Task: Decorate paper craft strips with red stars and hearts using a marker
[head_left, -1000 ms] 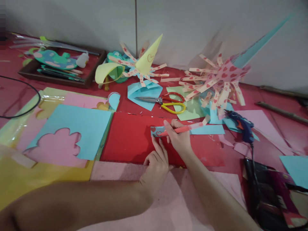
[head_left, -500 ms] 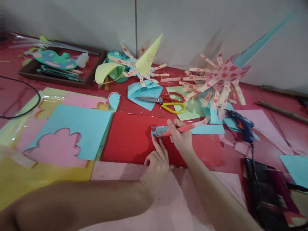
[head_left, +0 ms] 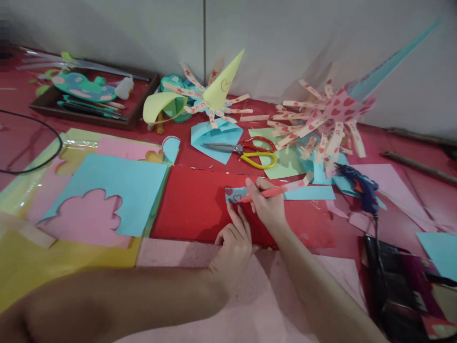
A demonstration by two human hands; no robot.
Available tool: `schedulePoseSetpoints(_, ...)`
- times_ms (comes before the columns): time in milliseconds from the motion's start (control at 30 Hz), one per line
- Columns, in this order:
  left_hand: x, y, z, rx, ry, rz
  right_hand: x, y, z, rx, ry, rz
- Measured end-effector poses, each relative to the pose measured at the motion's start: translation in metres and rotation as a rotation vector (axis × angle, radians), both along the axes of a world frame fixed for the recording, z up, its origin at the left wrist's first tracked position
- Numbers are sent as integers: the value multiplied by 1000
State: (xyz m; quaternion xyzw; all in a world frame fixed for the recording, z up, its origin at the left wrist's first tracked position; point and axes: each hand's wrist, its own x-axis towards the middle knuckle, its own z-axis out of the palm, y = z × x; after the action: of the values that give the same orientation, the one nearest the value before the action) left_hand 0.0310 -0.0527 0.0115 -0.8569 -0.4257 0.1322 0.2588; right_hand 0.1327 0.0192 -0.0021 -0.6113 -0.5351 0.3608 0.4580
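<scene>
"What is lying on the flat, bright-red rectangular panel [head_left: 193,205]?"

"A long, narrow, light-blue paper strip [head_left: 310,192] is lying around two o'clock from the panel's centre."

"How is it looking?"

"Two hearts are showing at its nine-o'clock end: the outer one is appearing filled in dark red, its neighbour only outlined. The three-o'clock end is looking plain; the bare right hand [head_left: 268,208] is hiding part of the middle."

"And the grips?"

"The right hand is closing snugly around a slender red pen [head_left: 280,190] with a paler section, its tip pointing toward the outlined heart. At eight o'clock from it, the bare left hand [head_left: 234,239] is staying loose, clasping nothing, two fingers stretching to the strip's lower edge."

"What is lying nearby?"

"Metal scissors [head_left: 228,148] with red and yellow handles are lying at eleven o'clock from the right hand."
</scene>
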Motion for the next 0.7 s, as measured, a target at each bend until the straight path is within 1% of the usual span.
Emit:
schedulePoseSetpoints(100,0,1,0,-8,-13,-7,1,1,-1,5,34,-19)
schedulePoseSetpoints(267,1,1,0,-21,-32,4,1,1,1,-3,76,-90)
schedulePoseSetpoints(433,1,1,0,-55,-72,4,0,1,3,-7,67,-41)
schedulePoseSetpoints(700,1,1,1,-81,-106,5,-1,1,1,-17,86,-26)
